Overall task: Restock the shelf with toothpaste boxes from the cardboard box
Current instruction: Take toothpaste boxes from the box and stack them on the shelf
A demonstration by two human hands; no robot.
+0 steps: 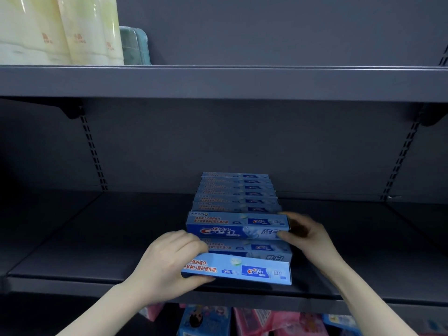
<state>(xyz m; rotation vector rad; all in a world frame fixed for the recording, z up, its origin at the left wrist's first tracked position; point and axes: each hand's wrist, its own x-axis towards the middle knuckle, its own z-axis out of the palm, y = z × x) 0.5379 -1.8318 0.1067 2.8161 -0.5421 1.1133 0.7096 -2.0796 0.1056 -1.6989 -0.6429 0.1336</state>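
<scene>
A row of several blue toothpaste boxes [236,195] stands front to back on the dark grey middle shelf [97,238]. My left hand [167,260] grips the left end of the nearest toothpaste box [247,269], which lies tilted at the shelf's front edge. My right hand [308,235] holds the right end of the third box from the front [238,226], fingers wrapped over its end. Another box [254,249] sits between those two. The cardboard box is out of view.
The upper shelf [218,81] holds pale yellow wrapped rolls [60,30] and a green-lidded container [134,44] at the left. Pink and blue packages [242,321] sit on the shelf below. Slotted uprights [93,151] run up the back panel.
</scene>
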